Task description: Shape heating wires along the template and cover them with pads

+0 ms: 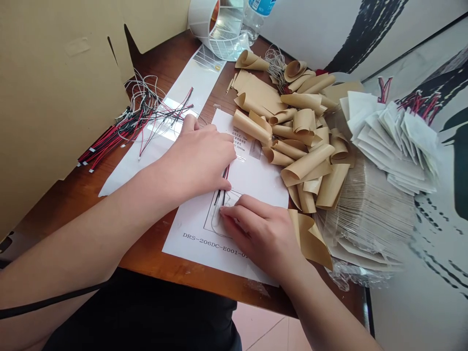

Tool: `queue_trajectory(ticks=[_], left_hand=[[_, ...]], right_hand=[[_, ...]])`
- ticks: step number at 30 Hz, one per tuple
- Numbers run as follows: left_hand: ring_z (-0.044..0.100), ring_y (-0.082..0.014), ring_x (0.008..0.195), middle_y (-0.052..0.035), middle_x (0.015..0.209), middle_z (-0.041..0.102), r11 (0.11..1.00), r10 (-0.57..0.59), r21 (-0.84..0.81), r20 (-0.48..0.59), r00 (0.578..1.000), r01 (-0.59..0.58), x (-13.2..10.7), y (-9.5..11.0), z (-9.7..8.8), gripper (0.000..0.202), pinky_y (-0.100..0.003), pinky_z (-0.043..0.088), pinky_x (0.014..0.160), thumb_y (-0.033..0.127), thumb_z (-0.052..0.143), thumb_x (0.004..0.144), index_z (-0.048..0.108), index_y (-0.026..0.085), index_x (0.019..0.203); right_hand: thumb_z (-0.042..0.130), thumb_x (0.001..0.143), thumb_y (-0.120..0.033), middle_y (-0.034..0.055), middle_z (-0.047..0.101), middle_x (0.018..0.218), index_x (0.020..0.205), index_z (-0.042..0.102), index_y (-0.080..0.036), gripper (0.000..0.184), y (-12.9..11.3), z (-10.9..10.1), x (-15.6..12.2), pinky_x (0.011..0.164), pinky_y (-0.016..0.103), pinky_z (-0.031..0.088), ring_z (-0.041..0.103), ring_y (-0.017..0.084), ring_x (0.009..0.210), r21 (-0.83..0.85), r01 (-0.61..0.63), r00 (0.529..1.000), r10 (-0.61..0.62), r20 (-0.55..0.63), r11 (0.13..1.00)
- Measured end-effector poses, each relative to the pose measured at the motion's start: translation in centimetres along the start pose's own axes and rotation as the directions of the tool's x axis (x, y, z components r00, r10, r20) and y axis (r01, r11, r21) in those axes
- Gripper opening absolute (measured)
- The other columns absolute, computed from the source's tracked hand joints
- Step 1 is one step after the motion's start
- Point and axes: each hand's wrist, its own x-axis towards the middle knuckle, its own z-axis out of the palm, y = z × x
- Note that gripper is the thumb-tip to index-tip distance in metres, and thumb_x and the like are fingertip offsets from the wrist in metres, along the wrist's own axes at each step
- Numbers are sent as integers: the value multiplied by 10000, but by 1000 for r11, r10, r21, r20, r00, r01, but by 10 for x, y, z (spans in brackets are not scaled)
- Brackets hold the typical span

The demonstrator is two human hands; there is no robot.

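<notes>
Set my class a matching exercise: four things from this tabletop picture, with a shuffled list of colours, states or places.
Things
1. Printed sheet
2. Wires beside the cardboard panel
3. Curled papers
4. Bottle

Descriptions
A. Brown, in a heap
B. Red, black and pale grey
C. Clear, with a blue label
D. White, under the left hand and right hand

Pairs: 1-D; 2-B; 3-A; 4-C
</notes>
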Motion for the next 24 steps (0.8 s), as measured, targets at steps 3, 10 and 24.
queue_trajectory(ticks=[3,10,24], left_hand=[[586,-342,1122,-29,1191,750,1000,-11,0,13,1000,11,1,0,1,223,-595,305,1018,450,778,792,789,266,916],[595,-318,1104,-25,1167,756,1000,-9,19,-2,1000,9,1,-2,2,254,-543,312,1016,451,759,798,792,277,979],[590,-309,1082,-38,1139,754,999,-18,38,-3,1000,18,0,0,1,203,-523,330,978,390,699,863,797,273,997]], right_hand=[[560,969,-142,-24,582,664,808,704,-173,218,0,0,0,501,244,324,485,80,543,17,-5,1000,5,3,1000],[563,955,-131,-29,563,663,816,715,-162,208,-1,-2,1,494,235,337,466,72,529,37,-27,1000,28,-8,999],[547,965,-136,-27,566,661,799,701,-180,231,-1,-1,1,501,230,340,461,74,533,45,-30,999,30,-9,999]])
